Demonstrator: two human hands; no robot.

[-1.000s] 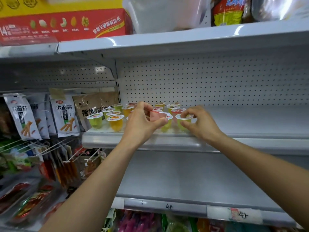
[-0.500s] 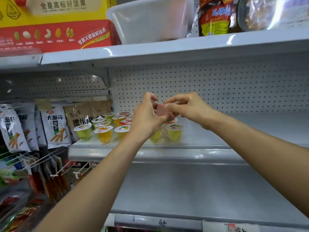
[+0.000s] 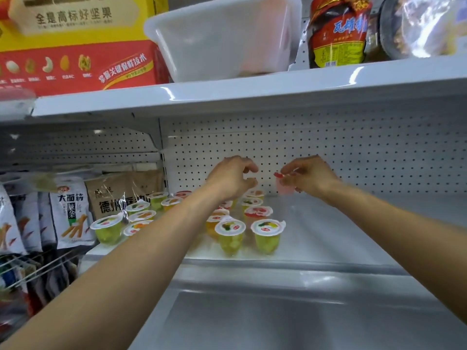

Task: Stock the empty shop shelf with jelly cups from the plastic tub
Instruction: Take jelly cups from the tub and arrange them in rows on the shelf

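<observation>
One pink jelly cup (image 3: 285, 186) pinched by right hand (image 3: 308, 176); left hand (image 3: 231, 178) loosely curled, empty.

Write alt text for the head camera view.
The right hand pinches a pink jelly cup above the white shelf, beside rows of jelly cups standing there. The left hand hovers empty over them; the plastic tub sits on the shelf above.

My left hand (image 3: 232, 176), bare, my right hand (image 3: 309, 176), bare, my left forearm (image 3: 141, 251) and right forearm (image 3: 404, 231), uncovered along all their visible length, slim at the wrists
</observation>
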